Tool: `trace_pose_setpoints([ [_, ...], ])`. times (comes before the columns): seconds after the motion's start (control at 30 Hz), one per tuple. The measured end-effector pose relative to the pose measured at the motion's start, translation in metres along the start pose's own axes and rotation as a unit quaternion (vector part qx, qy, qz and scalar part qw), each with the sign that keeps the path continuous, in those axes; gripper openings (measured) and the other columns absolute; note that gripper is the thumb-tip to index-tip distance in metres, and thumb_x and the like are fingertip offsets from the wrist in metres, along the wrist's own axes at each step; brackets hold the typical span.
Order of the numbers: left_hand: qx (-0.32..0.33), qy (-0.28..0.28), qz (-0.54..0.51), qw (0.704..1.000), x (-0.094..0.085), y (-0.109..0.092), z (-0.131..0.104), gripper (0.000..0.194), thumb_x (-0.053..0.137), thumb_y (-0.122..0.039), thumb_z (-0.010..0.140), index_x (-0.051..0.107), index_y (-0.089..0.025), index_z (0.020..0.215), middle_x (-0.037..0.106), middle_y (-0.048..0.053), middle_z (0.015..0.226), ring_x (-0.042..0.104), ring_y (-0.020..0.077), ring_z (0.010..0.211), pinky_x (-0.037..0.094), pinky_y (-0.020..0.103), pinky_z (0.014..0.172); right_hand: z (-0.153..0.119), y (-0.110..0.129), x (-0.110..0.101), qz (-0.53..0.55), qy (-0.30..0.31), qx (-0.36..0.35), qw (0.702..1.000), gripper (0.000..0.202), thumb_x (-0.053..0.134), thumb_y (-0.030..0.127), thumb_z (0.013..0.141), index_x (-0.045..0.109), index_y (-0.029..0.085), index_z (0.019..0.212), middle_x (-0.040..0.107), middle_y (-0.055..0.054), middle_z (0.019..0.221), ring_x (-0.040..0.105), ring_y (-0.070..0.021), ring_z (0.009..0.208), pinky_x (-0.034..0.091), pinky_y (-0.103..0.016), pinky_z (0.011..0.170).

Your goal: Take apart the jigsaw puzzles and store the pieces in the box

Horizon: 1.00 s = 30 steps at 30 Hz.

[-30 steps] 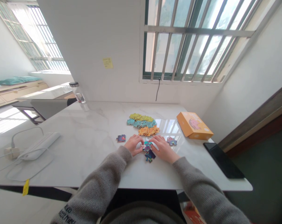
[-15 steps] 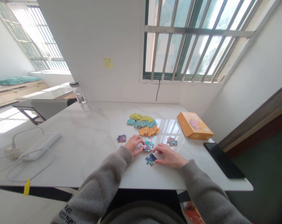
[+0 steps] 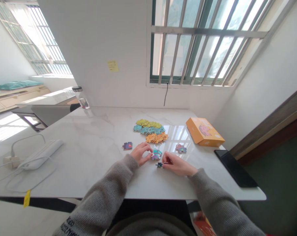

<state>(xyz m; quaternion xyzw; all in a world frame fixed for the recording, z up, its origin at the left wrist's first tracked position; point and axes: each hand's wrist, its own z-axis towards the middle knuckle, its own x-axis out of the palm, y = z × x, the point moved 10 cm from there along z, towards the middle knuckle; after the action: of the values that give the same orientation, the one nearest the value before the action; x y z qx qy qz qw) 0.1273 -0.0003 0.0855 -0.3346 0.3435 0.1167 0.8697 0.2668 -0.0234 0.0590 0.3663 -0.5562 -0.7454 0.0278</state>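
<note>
My right hand [image 3: 176, 163] pinches a dark blue jigsaw puzzle piece [image 3: 159, 165] between thumb and fingers, tilted just over the table. My left hand [image 3: 141, 153] rests on the table with thumb and fingers curved apart; its fingertips are beside a small pile of purple and teal puzzle pieces [image 3: 156, 154]. That pile lies between both hands. To the left is a dark piece with a red patch [image 3: 127, 146]. Some pink and blue pieces [image 3: 181, 148] lie to the right, beyond my right hand.
Heaped behind my hands are green pieces [image 3: 148, 123], teal pieces [image 3: 150, 130] and orange pieces [image 3: 157, 137]. An orange box [image 3: 204, 131] and a black phone [image 3: 234, 167] occupy the right. A white power strip [image 3: 43, 154] with cables lies left; a bottle [image 3: 81, 97] stands at the far left edge.
My right hand has lifted and tilted the dark blue puzzle piece, which lay flatter before, and moved it slightly toward the pile. My left hand has barely moved.
</note>
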Motion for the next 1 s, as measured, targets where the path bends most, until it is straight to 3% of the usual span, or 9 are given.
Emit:
trace_pose_setpoints([
  [0.07, 0.003, -0.015, -0.006, 1.0, -0.005, -0.004, 0.0, 0.008, 0.054, -0.024, 0.089, 0.06, -0.02, 0.085, 0.059, 0.005, 0.087, 0.057, 0.019, 0.084, 0.049, 0.035, 0.082, 0.003, 0.003, 0.0, 0.106, -0.006, -0.003, 0.994, 0.039, 0.067, 0.051, 0.082, 0.043, 0.021, 0.074, 0.057, 0.0, 0.079, 0.05, -0.0124, 0.066, 0.045, -0.027, 0.061],
  [0.17, 0.012, -0.046, -0.012, 0.999, -0.013, -0.009, -0.001, 0.005, 0.057, -0.024, 0.087, 0.059, -0.02, 0.091, 0.059, 0.005, 0.086, 0.057, 0.0187, 0.083, 0.049, 0.035, 0.08, 0.009, 0.004, -0.012, 0.198, -0.083, 0.005, 0.977, 0.044, 0.071, 0.055, 0.078, 0.043, 0.022, 0.074, 0.055, 0.002, 0.073, 0.055, -0.0133, 0.066, 0.046, -0.028, 0.063],
  [0.3, 0.036, -0.071, 0.007, 0.997, -0.015, -0.014, -0.001, 0.046, 0.072, -0.032, 0.076, 0.053, -0.022, 0.117, 0.059, 0.008, 0.103, 0.057, 0.0209, 0.09, 0.051, 0.038, 0.084, 0.016, -0.001, -0.019, 0.237, -0.177, 0.024, 0.955, 0.043, 0.074, 0.055, 0.074, 0.047, 0.021, 0.073, 0.055, 0.003, 0.068, 0.056, -0.014, 0.066, 0.046, -0.029, 0.065],
  [0.37, 0.047, -0.08, 0.03, 0.995, -0.014, -0.016, -0.001, 0.057, 0.075, -0.035, 0.074, 0.05, -0.022, 0.124, 0.058, 0.01, 0.108, 0.058, 0.0226, 0.094, 0.052, 0.04, 0.086, 0.018, -0.003, -0.016, 0.245, -0.207, 0.027, 0.947, 0.043, 0.074, 0.055, 0.074, 0.049, 0.021, 0.072, 0.055, 0.003, 0.068, 0.054, -0.0135, 0.065, 0.045, -0.028, 0.064],
  [0.53, 0.086, -0.127, 0.084, 0.985, -0.021, -0.026, -0.005, 0.046, 0.069, -0.027, 0.081, 0.052, -0.023, 0.124, 0.062, 0.01, 0.112, 0.06, 0.0237, 0.102, 0.052, 0.041, 0.09, 0.022, -0.005, -0.006, 0.235, -0.235, 0.022, 0.943, 0.04, 0.071, 0.056, 0.077, 0.051, 0.02, 0.076, 0.055, 0.003, 0.068, 0.053, -0.0128, 0.064, 0.043, -0.027, 0.061],
  [0.67, 0.083, -0.11, 0.096, 0.986, -0.025, -0.024, -0.003, 0.045, 0.068, -0.028, 0.081, 0.055, -0.023, 0.123, 0.065, 0.01, 0.113, 0.062, 0.0237, 0.102, 0.051, 0.04, 0.09, 0.023, 0.001, -0.008, 0.183, -0.231, -0.005, 0.956, 0.033, 0.062, 0.054, 0.086, 0.052, 0.021, 0.086, 0.058, 0.0, 0.077, 0.057, -0.0154, 0.071, 0.047, -0.029, 0.067],
  [0.8, 0.024, -0.084, 0.117, 0.989, -0.046, 0.013, -0.006, 0.042, 0.071, -0.031, 0.075, 0.059, -0.022, 0.114, 0.068, 0.008, 0.106, 0.062, 0.0243, 0.095, 0.049, 0.041, 0.087, 0.013, 0.016, -0.022, 0.029, -0.272, -0.064, 0.96, 0.024, 0.052, 0.038, 0.094, 0.051, 0.022, 0.112, 0.059, -0.002, 0.084, 0.056, -0.0175, 0.079, 0.047, -0.035, 0.079],
  [1.0, -0.124, -0.051, 0.158, 0.978, -0.094, 0.109, -0.045, 0.037, 0.07, -0.035, 0.069, 0.062, -0.02, 0.102, 0.066, 0.008, 0.105, 0.057, 0.027, 0.101, 0.044, 0.044, 0.097, 0.007, 0.026, -0.016, -0.113, -0.249, -0.094, 0.957, 0.029, 0.049, 0.02, 0.092, 0.048, 0.022, 0.121, 0.06, -0.003, 0.089, 0.057, -0.0195, 0.087, 0.046, -0.037, 0.086],
])
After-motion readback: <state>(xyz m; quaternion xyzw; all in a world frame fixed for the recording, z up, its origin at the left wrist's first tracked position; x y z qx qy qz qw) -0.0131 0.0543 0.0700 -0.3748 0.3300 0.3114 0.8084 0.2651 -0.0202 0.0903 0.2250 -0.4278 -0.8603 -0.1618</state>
